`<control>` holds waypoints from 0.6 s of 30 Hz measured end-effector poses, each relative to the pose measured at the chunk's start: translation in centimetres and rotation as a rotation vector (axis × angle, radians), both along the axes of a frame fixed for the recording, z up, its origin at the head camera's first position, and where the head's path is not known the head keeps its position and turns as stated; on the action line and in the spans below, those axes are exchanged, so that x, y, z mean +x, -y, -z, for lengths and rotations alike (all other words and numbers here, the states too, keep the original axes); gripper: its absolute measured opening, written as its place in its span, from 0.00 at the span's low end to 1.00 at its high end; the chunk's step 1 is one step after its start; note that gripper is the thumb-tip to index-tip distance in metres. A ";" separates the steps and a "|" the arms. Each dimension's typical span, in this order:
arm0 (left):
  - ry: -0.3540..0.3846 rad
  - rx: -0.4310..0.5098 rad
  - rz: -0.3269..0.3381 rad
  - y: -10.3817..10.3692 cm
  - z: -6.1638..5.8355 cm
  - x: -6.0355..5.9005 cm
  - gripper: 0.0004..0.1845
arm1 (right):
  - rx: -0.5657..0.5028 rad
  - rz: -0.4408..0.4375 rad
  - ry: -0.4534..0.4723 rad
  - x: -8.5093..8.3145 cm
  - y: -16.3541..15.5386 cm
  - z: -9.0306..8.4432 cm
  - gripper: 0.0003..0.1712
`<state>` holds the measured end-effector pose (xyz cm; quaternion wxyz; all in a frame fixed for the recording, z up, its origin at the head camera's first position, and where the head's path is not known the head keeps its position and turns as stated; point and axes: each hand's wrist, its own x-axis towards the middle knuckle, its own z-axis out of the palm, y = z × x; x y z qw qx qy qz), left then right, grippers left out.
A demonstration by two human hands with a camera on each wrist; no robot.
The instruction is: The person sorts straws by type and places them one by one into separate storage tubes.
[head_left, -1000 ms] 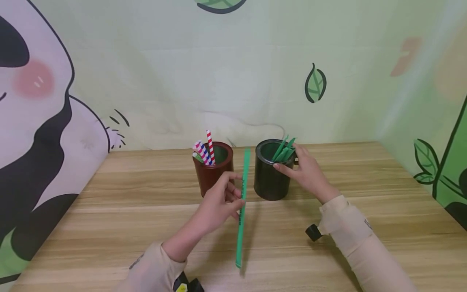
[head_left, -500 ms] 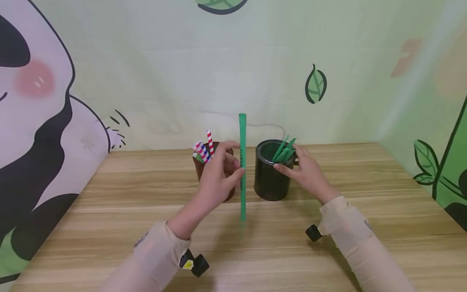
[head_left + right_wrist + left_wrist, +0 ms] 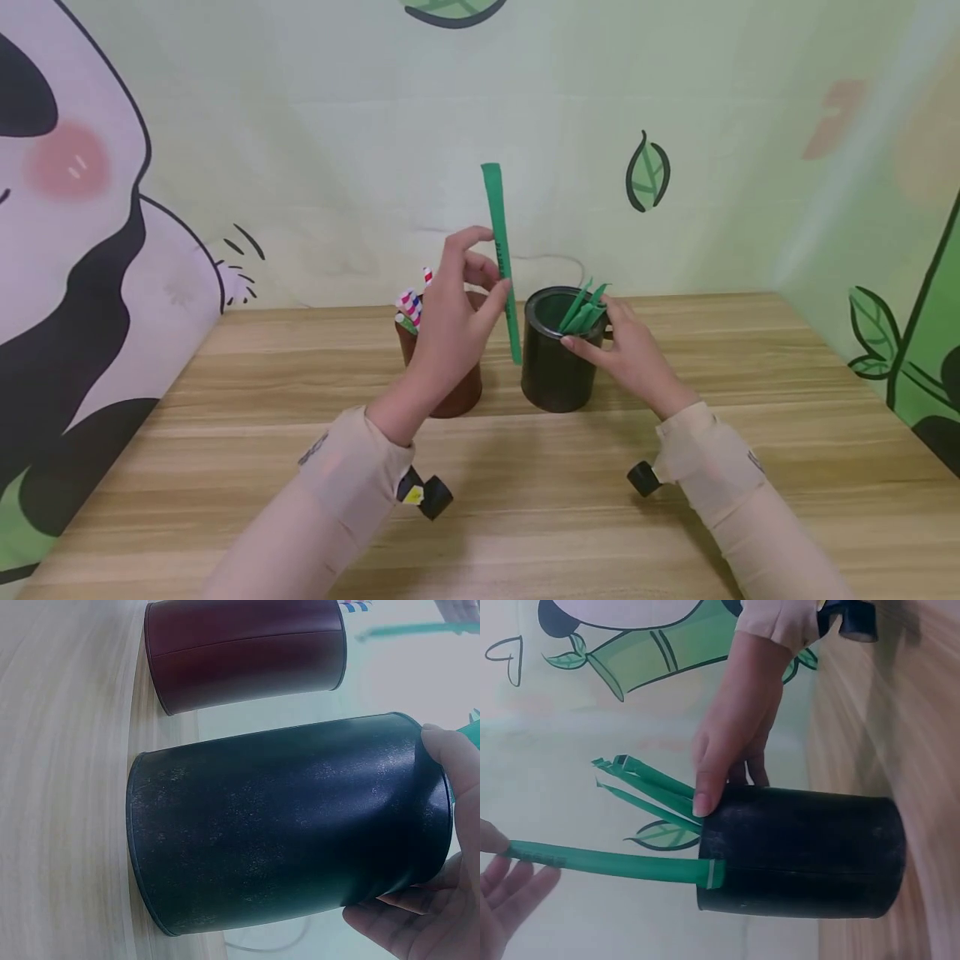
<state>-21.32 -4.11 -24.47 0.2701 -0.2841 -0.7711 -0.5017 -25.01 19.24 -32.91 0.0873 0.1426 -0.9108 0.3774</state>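
Note:
My left hand [image 3: 455, 321] pinches a long green wrapped straw [image 3: 492, 204] with dark print, between thumb and fingertips. Held nearly upright, the straw has its lower end in front of the black cylindrical holder [image 3: 555, 375], overlapping the holder's rim in the left wrist view. Several more green wrapped straws [image 3: 656, 784] stick out of that holder. On its right side, my right hand [image 3: 637, 354] grips the rim, thumb in front and fingers behind. A dark red holder [image 3: 463, 393] with striped straws [image 3: 410, 307] stands partly hidden behind my left hand.
Both holders stand near the back edge of the wooden table [image 3: 570, 517], close to a printed cloth backdrop [image 3: 360, 167]. A black wrist device [image 3: 435, 497] hangs below my left sleeve, and another device [image 3: 643, 478] is at the right sleeve.
My left hand has risen and moved away from me with the green straw, whose top now leans slightly left. The right hand has stayed on the black holder.

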 end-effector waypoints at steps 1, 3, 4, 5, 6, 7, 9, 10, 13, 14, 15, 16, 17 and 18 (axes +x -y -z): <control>-0.016 0.005 -0.011 -0.1 -0.2 -0.1 0.25 | -0.002 -0.002 -0.001 0.0 0.0 0.0 0.46; -0.046 0.021 -0.027 -0.4 -0.6 -0.3 0.24 | -0.006 -0.003 -0.003 0.0 0.0 0.0 0.45; -0.062 0.031 -0.035 -0.6 -0.7 -0.4 0.24 | -0.006 -0.002 -0.002 0.1 0.1 0.0 0.45; -0.077 0.042 -0.042 -0.7 -0.9 -0.5 0.24 | -0.009 -0.004 -0.003 0.1 0.1 0.0 0.45; -0.097 0.053 -0.046 -0.9 -1.0 -0.5 0.23 | -0.010 -0.004 -0.001 0.1 0.1 -0.1 0.45; -0.118 0.064 -0.049 -1.0 -1.1 -0.6 0.23 | -0.010 -0.004 0.000 0.2 0.1 -0.1 0.45; -0.153 0.083 -0.050 -1.4 -1.2 -0.8 0.23 | -0.012 -0.005 0.003 0.2 0.1 -0.2 0.46; -0.163 0.090 -0.050 -1.7 -1.2 -0.9 0.22 | -0.013 -0.006 0.004 0.2 0.1 -0.2 0.46; -0.176 0.087 -0.044 -2.3 -1.0 -1.4 0.22 | -0.016 -0.006 0.007 0.2 0.1 -0.3 0.46; -0.174 0.082 -0.044 -2.5 -0.8 -1.5 0.22 | -0.016 -0.007 0.009 0.2 0.1 -0.3 0.46; -0.172 0.075 -0.044 -2.6 -0.6 -1.8 0.22 | -0.019 -0.007 0.012 0.2 0.1 -0.4 0.46; -0.173 0.068 -0.045 -2.8 -0.4 -2.0 0.22 | -0.020 -0.008 0.013 0.2 0.2 -0.4 0.46; -0.177 0.059 -0.048 -2.9 -0.2 -2.2 0.22 | -0.021 -0.008 0.018 0.2 0.2 -0.4 0.46; -0.182 0.053 -0.050 -3.0 0.0 -2.4 0.22 | -0.020 -0.008 0.020 0.1 0.3 -0.4 0.46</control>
